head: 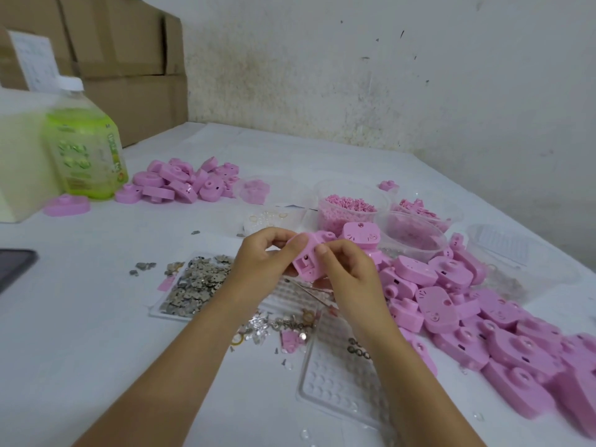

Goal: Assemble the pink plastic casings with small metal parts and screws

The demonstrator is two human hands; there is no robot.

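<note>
Both hands hold one pink plastic casing (pixel 309 258) above the middle of the table. My left hand (pixel 264 256) grips its left side with thumb and fingers. My right hand (pixel 346 272) pinches its right edge from above. Below the hands lies a clear tray heaped with small grey metal parts (pixel 196 283). A few loose metal pieces and screws (pixel 283 327) are scattered near my wrists. A large pile of pink casings (pixel 483 321) spreads along the right side. A smaller pile of pink casings (pixel 183 182) sits at the back left.
Clear tubs of small pink pieces (pixel 348 209) stand behind the hands. An empty clear blister tray (pixel 338 372) lies near the front. A green bottle (pixel 84 143) and cardboard boxes (pixel 129 69) stand at the back left. A dark phone (pixel 14 269) lies at the left edge.
</note>
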